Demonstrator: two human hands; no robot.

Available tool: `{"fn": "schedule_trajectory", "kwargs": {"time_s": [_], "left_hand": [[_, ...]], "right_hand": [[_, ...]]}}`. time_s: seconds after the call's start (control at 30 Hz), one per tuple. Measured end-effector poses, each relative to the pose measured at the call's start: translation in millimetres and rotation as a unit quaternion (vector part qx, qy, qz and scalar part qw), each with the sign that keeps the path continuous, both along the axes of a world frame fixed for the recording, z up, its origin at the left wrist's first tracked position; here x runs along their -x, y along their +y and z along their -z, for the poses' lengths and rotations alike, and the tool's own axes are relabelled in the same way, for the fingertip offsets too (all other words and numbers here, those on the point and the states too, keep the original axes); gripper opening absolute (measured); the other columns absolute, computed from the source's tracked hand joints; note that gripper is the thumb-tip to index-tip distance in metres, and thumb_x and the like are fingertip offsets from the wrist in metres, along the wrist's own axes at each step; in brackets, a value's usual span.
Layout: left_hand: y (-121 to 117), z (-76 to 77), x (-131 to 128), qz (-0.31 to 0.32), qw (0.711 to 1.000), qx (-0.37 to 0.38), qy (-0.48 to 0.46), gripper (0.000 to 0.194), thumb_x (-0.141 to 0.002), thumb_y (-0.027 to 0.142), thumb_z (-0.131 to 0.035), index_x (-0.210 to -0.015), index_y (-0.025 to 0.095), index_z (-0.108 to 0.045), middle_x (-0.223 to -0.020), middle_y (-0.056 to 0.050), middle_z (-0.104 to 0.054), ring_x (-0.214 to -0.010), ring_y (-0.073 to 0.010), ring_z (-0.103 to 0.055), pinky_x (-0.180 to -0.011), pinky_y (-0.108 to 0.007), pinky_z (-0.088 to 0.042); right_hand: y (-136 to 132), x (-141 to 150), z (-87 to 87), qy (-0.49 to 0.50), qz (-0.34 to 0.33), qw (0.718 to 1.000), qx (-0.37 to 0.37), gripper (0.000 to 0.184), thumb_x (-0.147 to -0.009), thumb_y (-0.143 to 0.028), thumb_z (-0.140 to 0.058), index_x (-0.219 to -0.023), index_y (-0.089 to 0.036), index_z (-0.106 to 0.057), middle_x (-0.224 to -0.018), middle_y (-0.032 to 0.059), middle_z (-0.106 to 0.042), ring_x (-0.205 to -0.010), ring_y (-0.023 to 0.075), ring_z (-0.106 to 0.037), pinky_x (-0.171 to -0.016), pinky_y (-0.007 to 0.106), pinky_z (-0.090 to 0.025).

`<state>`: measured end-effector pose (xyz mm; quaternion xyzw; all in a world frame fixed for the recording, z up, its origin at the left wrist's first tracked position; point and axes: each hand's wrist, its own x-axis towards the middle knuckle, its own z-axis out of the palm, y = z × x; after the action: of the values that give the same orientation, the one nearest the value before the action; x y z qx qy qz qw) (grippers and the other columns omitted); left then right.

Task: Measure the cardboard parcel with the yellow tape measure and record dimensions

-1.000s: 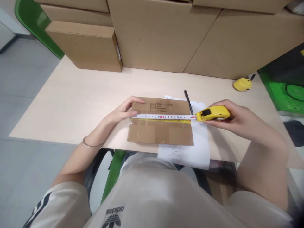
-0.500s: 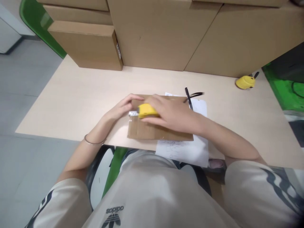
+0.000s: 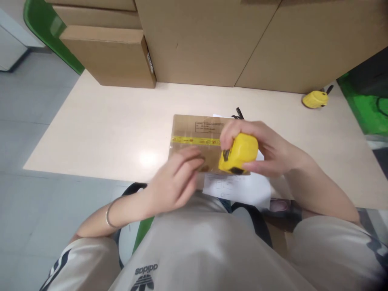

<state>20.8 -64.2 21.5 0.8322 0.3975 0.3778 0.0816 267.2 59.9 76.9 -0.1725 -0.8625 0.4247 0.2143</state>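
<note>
A yellow tape measure (image 3: 241,151) is gripped in my right hand (image 3: 266,147), held over the right part of a small cardboard box (image 3: 184,123). Its case hides that side of the box. My left hand (image 3: 178,182) is in front of the box's near left side, fingers curled together and slightly blurred; whatever they hold, if anything, does not show. Across the box top runs a yellow strip (image 3: 194,140) with red print, and behind it is a printed black frame (image 3: 209,127). A sheet of paper (image 3: 236,190) with handwriting lies partly under the box.
A black pen (image 3: 239,113) pokes out behind my right hand. Another yellow tape measure (image 3: 315,99) lies at the table's far right. Large cardboard boxes (image 3: 206,44) line the back edge, with a smaller carton (image 3: 106,56) at left. A green chair (image 3: 39,28) stands beyond.
My right hand has lifted the tape measure and moved right, uncovering much of the box top. My left hand has left the box's left edge and come nearer to me, its fingers now curled.
</note>
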Motion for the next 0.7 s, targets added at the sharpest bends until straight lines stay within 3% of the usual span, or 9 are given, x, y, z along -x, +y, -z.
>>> {"fn": "schedule_trajectory", "kwargs": {"time_s": [0.1,0.2,0.3,0.5,0.6,0.7], "left_hand": [[1.5,16.4,-15.1,0.034,0.998,-0.02,0.056,0.028,-0.1,0.019,-0.053,-0.127,0.015,-0.054,-0.134,-0.021,-0.069,-0.134,-0.0316,-0.066,-0.107,-0.049,-0.063],[9.5,27.8,-14.7,0.041,0.995,-0.042,0.084,0.022,-0.099,0.027,-0.056,-0.118,0.015,-0.056,-0.128,-0.023,-0.072,-0.129,-0.0349,-0.07,-0.1,-0.05,-0.064],[12.4,29.8,-10.7,0.054,0.989,-0.077,0.111,0.028,-0.099,0.035,-0.055,-0.119,0.015,-0.058,-0.128,-0.023,-0.072,-0.127,-0.036,-0.07,-0.098,-0.049,-0.063],[10.0,29.1,-15.6,0.035,0.97,-0.116,0.209,0.051,-0.103,0.046,-0.052,-0.15,0.028,-0.055,-0.127,-0.015,-0.071,-0.122,-0.033,-0.07,-0.101,-0.044,-0.056],[9.9,30.4,-18.0,0.026,0.968,-0.113,0.221,0.052,-0.102,0.047,-0.055,-0.15,0.028,-0.057,-0.125,-0.014,-0.072,-0.12,-0.0321,-0.069,-0.104,-0.043,-0.054],[10.0,31.0,-18.0,0.025,0.969,-0.115,0.218,0.049,-0.103,0.046,-0.055,-0.148,0.028,-0.06,-0.124,-0.014,-0.071,-0.119,-0.0314,-0.069,-0.104,-0.043,-0.054]], "right_hand": [[-11.7,-6.8,15.7,-0.041,-0.013,0.999,-0.02,0.031,-0.076,-0.043,-0.076,-0.093,-0.025,-0.059,-0.088,0.0008,-0.069,-0.075,0.0171,-0.062,-0.068,0.031,-0.043],[-13.8,-3.0,27.5,-0.089,-0.003,0.995,-0.036,0.054,-0.065,-0.063,-0.086,-0.088,-0.024,-0.056,-0.081,-0.0003,-0.069,-0.069,0.0164,-0.06,-0.065,0.029,-0.039],[-2.9,1.3,31.2,-0.087,0.013,0.995,-0.036,0.051,-0.07,-0.061,-0.083,-0.088,-0.023,-0.055,-0.083,0.0011,-0.069,-0.073,0.0175,-0.062,-0.067,0.03,-0.041],[54.7,8.5,26.9,-0.075,0.035,0.996,0.041,0.041,-0.073,-0.053,-0.082,-0.087,-0.023,-0.058,-0.09,0.0027,-0.069,-0.079,0.0181,-0.062,-0.071,0.032,-0.046],[94.0,13.1,23.4,-0.052,0.068,0.993,0.085,0.039,-0.073,-0.051,-0.082,-0.085,-0.024,-0.057,-0.088,0.0024,-0.068,-0.081,0.0203,-0.061,-0.074,0.035,-0.048],[127.1,17.4,27.7,-0.03,0.116,0.989,0.084,0.034,-0.074,-0.048,-0.079,-0.084,-0.024,-0.056,-0.089,0.0033,-0.065,-0.084,0.0211,-0.059,-0.08,0.039,-0.048]]}}
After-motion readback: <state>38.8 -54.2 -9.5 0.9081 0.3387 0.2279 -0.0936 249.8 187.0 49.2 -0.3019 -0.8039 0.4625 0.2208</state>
